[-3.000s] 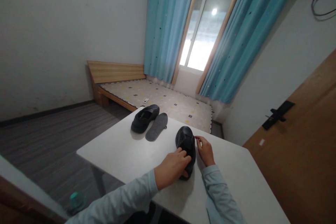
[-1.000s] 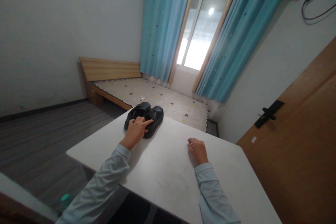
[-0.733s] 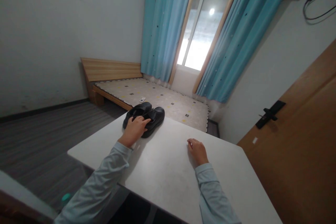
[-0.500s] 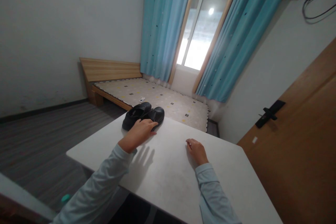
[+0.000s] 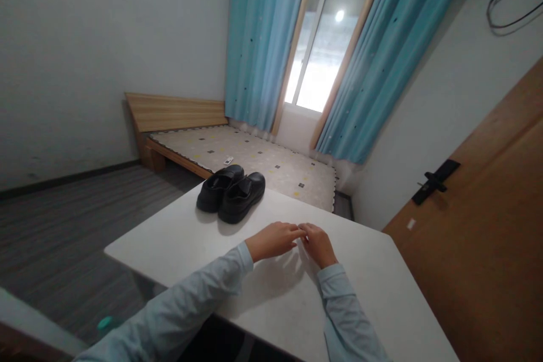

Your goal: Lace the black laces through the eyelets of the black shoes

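A pair of black shoes (image 5: 242, 197) stands side by side at the far left of the white table (image 5: 365, 288); neither hand touches them. My left hand (image 5: 275, 240) reaches across the table to the right, fingers stretched out and open. Its fingertips meet the fingers of my right hand (image 5: 319, 244); whether anything small lies between them is hidden. My right hand rests low over the tabletop with its fingers curled closed, and their inner side is out of sight.
Beyond the table is a low bed (image 5: 263, 153) with a patterned mattress and wooden headboard (image 5: 178, 112). A small white item (image 5: 228, 160) lies on it. A wooden door (image 5: 479, 226) stands at the right, and blue curtains (image 5: 267, 39) hang by the window.
My left hand has left the nearer shoe and swung right and towards me, over to my right hand. The shoes stay put, and my right hand has barely moved.
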The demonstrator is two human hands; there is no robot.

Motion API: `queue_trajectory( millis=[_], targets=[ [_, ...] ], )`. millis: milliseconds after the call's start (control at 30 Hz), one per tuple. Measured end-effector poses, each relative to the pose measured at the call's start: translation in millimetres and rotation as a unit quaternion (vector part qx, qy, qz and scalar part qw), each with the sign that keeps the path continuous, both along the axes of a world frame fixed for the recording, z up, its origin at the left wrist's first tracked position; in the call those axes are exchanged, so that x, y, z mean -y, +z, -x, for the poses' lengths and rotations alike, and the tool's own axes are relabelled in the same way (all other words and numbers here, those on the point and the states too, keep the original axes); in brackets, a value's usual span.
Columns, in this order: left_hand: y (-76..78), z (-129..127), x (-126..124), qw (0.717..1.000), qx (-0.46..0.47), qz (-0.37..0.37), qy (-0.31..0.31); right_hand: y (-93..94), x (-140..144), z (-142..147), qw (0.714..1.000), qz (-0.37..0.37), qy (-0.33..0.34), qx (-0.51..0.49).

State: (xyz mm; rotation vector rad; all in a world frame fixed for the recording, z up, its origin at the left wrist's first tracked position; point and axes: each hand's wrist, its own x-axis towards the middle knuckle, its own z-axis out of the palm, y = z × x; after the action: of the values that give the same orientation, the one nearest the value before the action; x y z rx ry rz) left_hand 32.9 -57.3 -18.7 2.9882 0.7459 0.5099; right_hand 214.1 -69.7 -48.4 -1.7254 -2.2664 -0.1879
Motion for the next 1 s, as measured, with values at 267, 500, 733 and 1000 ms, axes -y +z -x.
queue_trajectory(
  millis=[267,500,733,1000],
  targets=[
    [-30.6,-4,-4,0.999,-0.040,-0.001,-0.010,-3.9,-2,2,0.999,0.041,0.007,-0.008],
    [-4.4,25,-17,0.991,0.018,-0.029,0.133,-2.9,-2,5,0.999,0.035,0.000,-0.011],
    [15.9,57,-30,0.918,0.165,-0.072,0.353,-3.9,-3,4,0.999,0.031,0.002,-0.022],
    [13.5,61,-27,0.859,0.151,-0.121,0.474,-4.3,-3,2,0.999,0.037,-0.001,-0.027]
  ],
)
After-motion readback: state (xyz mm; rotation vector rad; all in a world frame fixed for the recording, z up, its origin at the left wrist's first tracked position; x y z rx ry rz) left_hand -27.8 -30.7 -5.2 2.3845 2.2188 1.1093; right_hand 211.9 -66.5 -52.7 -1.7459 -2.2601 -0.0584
